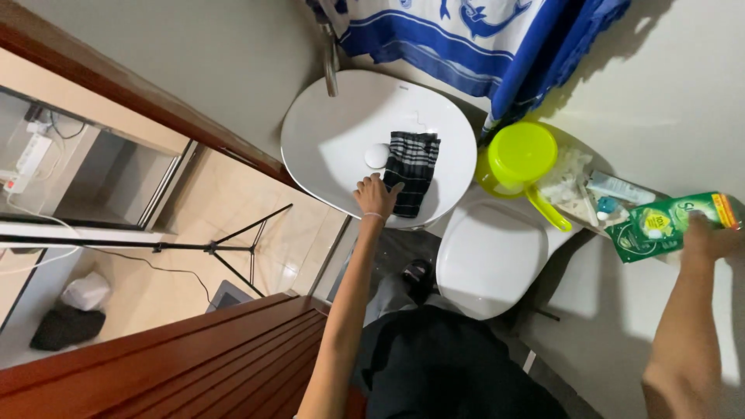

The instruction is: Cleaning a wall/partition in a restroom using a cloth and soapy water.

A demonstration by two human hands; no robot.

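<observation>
Overhead, the person's left hand [378,195] rests fingers-spread on the near rim of the white basin [326,147], beside the dark striped cloth [411,172] lying inside — apparently bracing. Well right of the basin, the right hand [710,240] grips a green refill pouch [667,225].

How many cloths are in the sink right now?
1. A dark striped cloth lies in the white sink, beside the drain plug, with the left hand at its lower edge. Nothing else in the basin looks like a cloth.
</observation>
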